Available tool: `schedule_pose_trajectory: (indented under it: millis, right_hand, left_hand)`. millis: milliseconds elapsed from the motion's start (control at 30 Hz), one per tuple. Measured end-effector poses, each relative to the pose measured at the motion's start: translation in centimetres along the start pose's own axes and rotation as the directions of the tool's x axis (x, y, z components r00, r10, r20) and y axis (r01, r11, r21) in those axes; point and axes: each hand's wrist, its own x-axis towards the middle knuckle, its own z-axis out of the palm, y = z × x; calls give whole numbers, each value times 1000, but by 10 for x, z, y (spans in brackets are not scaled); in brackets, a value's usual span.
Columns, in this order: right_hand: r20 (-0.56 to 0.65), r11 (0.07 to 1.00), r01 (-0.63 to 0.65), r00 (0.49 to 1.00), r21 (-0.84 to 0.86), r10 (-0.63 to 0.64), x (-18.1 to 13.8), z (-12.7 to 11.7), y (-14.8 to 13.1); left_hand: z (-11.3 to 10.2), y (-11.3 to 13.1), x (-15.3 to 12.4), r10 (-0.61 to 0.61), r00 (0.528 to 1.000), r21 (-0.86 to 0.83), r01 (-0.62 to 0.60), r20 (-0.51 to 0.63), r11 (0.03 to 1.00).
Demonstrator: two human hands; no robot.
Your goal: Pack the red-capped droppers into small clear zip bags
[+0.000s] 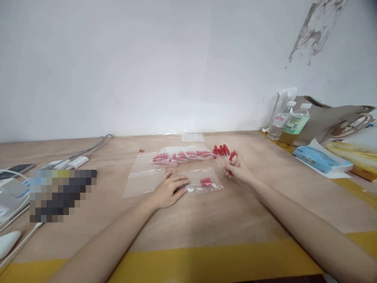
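Observation:
My left hand [172,190] lies with fingers stretched over the left end of a clear zip bag [218,186]. Inside that bag rest red-topped droppers [207,182]. Between the fingers of my right hand [237,168] is a dropper [232,156] with a red rubber bulb, its clear tube slanting down beside the bag's right end. Just left of this hand several loose droppers [221,149] lie together, bulbs pointing away from me. Beyond my left hand sits a row of filled zip bags [184,156]. Flat bags [140,178] are spread to its left.
Cables and a power strip [78,162] run along the left side, near a pixelated dark object [59,196]. To the right stand two bottles [297,122], a grey bag [326,118] and a blue tissue pack [322,159]. A wall closes off the table's back.

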Motion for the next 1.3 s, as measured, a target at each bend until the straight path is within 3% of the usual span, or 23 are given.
schedule_pose_trajectory:
  millis: [233, 400, 700, 767, 833, 933, 1000, 1100, 1200, 1300]
  right_hand:
    - [-118, 991, -2, 993, 136, 18, -1, 17, 16]
    - [-63, 971, -34, 997, 236, 50, -8, 26, 16]
    - [1, 952, -74, 997, 297, 77, -12, 17, 18]
    - [46, 975, -80, 996, 209, 71, -11, 13, 19]
    - [146, 1000, -30, 989, 9, 28, -9, 9, 20]
    - [281, 933, 197, 953, -303, -111, -9, 4, 19]
    - [359, 846, 349, 911, -403, -205, -11, 5, 18]
    - [395, 807, 416, 884, -420, -250, -13, 12, 16]
    - [339, 858, 345, 915, -381, -217, -13, 20, 15]
    - [366, 899, 308, 912, -311, -186, -14, 22, 14]
  left_hand:
    - [0, 0, 0, -2, 1000, 0, 2, 3, 1000]
    - [-2, 3, -1, -13, 1000, -11, 13, -9, 1000]
    - [-1, 2, -1, -12, 1000, -17, 12, -14, 1000]
    - [0, 1, -1, -15, 1000, -21, 15, -15, 1000]
    - [1, 0, -2, -18, 1000, -24, 18, -16, 1000]
    - [2, 0, -2, -17, 1000, -21, 16, -21, 1000]
    - [2, 0, -2, -14, 1000, -18, 14, -23, 1000]
    - [1, 1, -1, -8, 1000, -14, 8, -18, 1000]
    - [0, 2, -1, -2, 1000, -9, 1, -18, 1000]
    - [0, 3, -1, -2, 1000, -4, 2, -15, 1000]
